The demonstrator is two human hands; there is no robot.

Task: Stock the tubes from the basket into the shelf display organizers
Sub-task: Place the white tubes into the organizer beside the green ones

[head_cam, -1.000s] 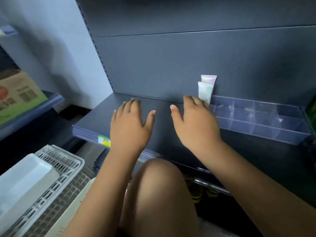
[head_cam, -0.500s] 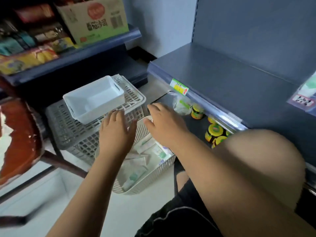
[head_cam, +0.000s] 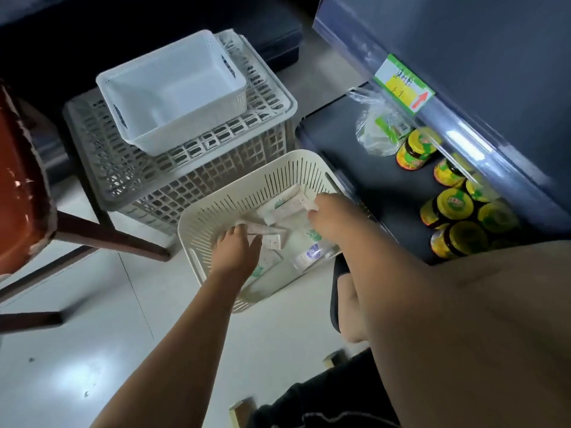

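While both of your hands are down in the cream basket [head_cam: 247, 177], you're at the pick-up step: grab stock first, shelf second. Your right hand [head_cam: 333, 219] is at the basket's 2 o'clock corner. Its fingers [head_cam: 312, 215] are curled under and look to be pinching the end of a long tube [head_cam: 285, 208], though the blur makes that a judgement call. Your left hand [head_cam: 239, 253] works the 8 o'clock side, fingers laid forward onto the pile. Whether they're closing round anything, I can't tell.

The tubes [head_cam: 272, 240] lie flat and jumbled on the basket floor, several overlapping. Most are pale with green print, and one toward 5 o'clock has a purple mark. There's plenty left to stock.

Next move, I'd say: free one tube without dragging its neighbours, lift it over the rim, then swing up toward 1 o'clock. That's where the shelf edge [head_cam: 463, 134] runs with its yellow price tag [head_cam: 401, 83]. The display organizers are out of shot, so you'll have to look up to find a slot.

At 11 o'clock a white bin [head_cam: 194, 132] sits on a grey crate [head_cam: 191, 180], and I can't make out the crate's contents through the lattice. At 3 o'clock the lower shelf holds yellow-lidded jars [head_cam: 454, 205] and a clear plastic bag [head_cam: 375, 131]. That basket looks light, so a hasty pull could slide it.
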